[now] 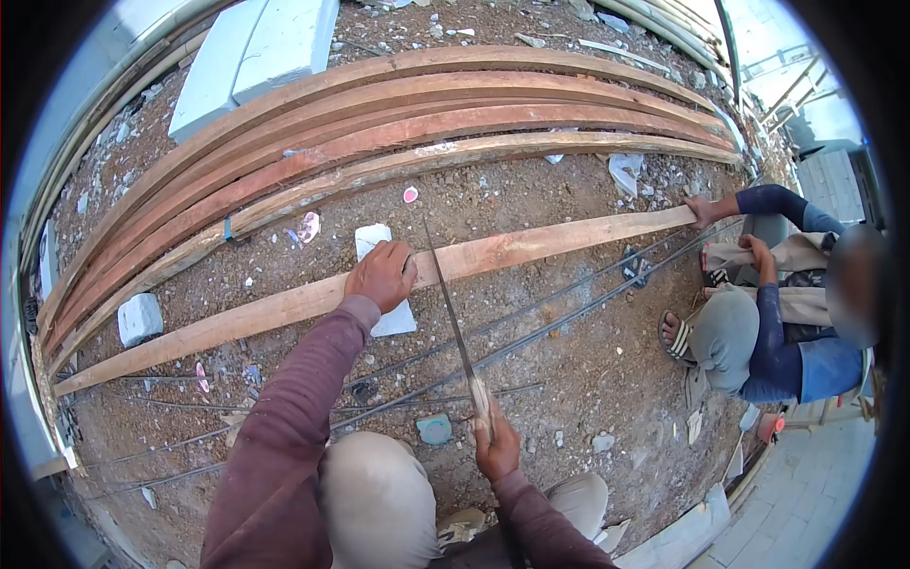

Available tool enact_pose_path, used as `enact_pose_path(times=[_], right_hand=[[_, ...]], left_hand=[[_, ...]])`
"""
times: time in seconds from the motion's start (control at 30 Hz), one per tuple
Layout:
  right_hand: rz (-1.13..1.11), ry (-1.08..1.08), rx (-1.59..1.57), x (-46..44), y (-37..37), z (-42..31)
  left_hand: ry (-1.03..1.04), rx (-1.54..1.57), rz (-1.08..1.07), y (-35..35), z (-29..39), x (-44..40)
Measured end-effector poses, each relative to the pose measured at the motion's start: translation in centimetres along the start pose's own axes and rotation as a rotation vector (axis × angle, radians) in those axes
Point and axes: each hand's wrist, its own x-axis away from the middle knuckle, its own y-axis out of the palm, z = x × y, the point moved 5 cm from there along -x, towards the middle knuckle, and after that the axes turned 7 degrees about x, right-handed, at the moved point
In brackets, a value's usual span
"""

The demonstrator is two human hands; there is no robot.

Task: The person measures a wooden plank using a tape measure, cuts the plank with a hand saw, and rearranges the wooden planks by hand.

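A long pale wooden plank (559, 235) lies across the middle of the view, over a white block (393, 321). My left hand (382, 275) grips the plank's upper side near that block, its fingers bent over the wood. To the right, my right hand (498, 444) is wrapped round the wooden handle of a saw (452, 318). The narrow blade points away from me and crosses the plank just right of my left hand. Whether its teeth are in the wood cannot be made out.
A co-worker (782, 313) squats at the right, one hand on the plank's far end. Several long reddish beams (408, 116) lie beyond the plank, near large white blocks (284, 47). Thin metal rods (569, 308) cross the rubble-strewn soil nearer me. A small white block (140, 320) lies left.
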Motion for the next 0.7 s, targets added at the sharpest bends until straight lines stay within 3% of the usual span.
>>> enact_pose_path(times=[0.07, 0.17, 0.23, 0.33, 0.4, 0.5, 0.6, 0.7], right_hand=[[-0.111, 0.140, 0.037, 6.4, -2.2, 1.1], [-0.096, 0.175, 0.005, 0.6, 0.3, 0.1], [-0.047, 0.037, -0.079, -7.4, 3.2, -1.3], [-0.051, 0.061, -0.071, -4.6, 2.1, -0.3], [-0.124, 0.152, -0.003, 3.6, -0.8, 1.0], [-0.044, 0.077, 0.000, 3.6, -1.7, -0.6], [-0.078, 0.080, -0.133, -8.5, 2.6, -2.0], [0.024, -0.041, -0.080, -5.4, 2.2, -0.4]], left_hand=[[-0.019, -0.026, -0.008, 0.2, -0.2, -0.3], [0.000, -0.035, -0.013, 0.4, -0.1, 0.1], [0.020, -0.028, 0.008, 0.5, -0.3, 0.2], [0.011, -0.038, 0.010, -0.2, -0.1, -0.3], [-0.006, -0.030, 0.003, 0.2, 0.2, -0.1], [-0.025, -0.036, -0.002, 0.4, 0.3, 0.5], [0.001, -0.053, 0.014, 0.4, 0.1, 0.4], [0.003, -0.044, 0.025, 0.2, 0.0, 0.0]])
